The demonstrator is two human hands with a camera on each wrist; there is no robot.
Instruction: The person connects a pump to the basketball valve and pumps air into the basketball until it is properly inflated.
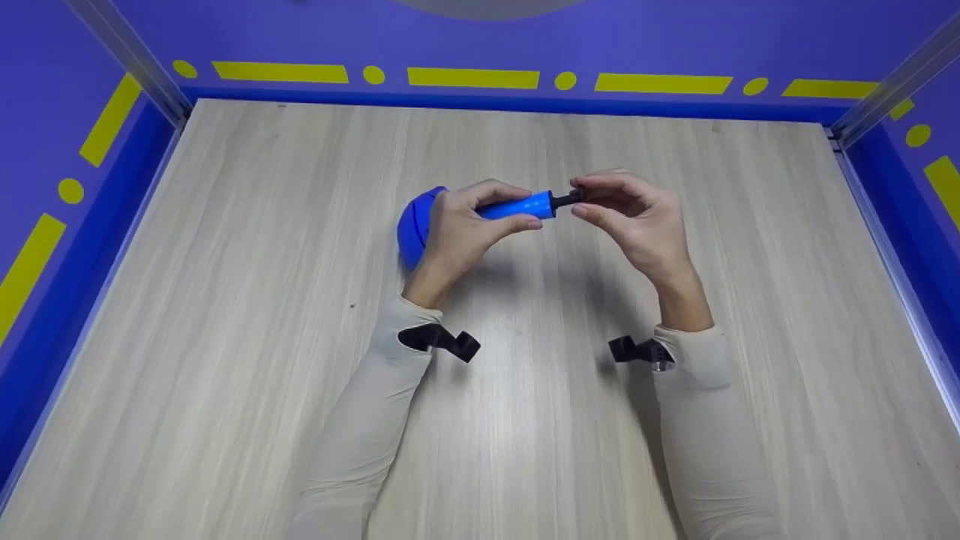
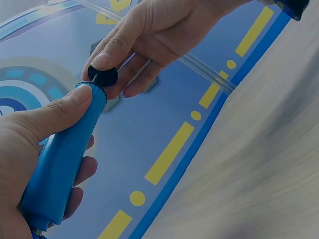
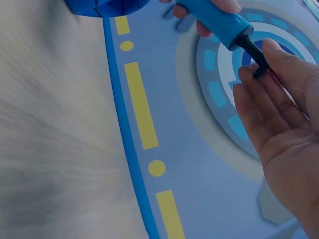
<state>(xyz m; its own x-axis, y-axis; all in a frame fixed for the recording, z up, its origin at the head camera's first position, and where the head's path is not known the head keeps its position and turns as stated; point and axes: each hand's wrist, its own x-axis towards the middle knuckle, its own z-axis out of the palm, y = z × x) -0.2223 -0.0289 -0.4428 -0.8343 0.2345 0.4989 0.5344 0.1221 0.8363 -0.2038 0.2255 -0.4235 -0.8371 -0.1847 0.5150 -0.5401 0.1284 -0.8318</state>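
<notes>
My left hand (image 1: 461, 229) grips the blue barrel of a small hand pump (image 1: 536, 205), its thumb lying along the side. From the barrel's right end a short length of black plunger rod sticks out. My right hand (image 1: 637, 221) pinches the black handle (image 2: 105, 77) at that rod's end between thumb and fingers. Behind the left hand is a blue ball (image 1: 412, 232), partly hidden by that hand; its edge (image 3: 109, 6) shows at the top of the right wrist view. Whether the pump's far end is joined to the ball I cannot tell.
A light wood-grain table (image 1: 247, 315) lies under both arms. Blue panels with yellow marks (image 1: 472, 77) wall it at the back and sides. Each sleeve carries a black wrist camera mount (image 1: 465, 346).
</notes>
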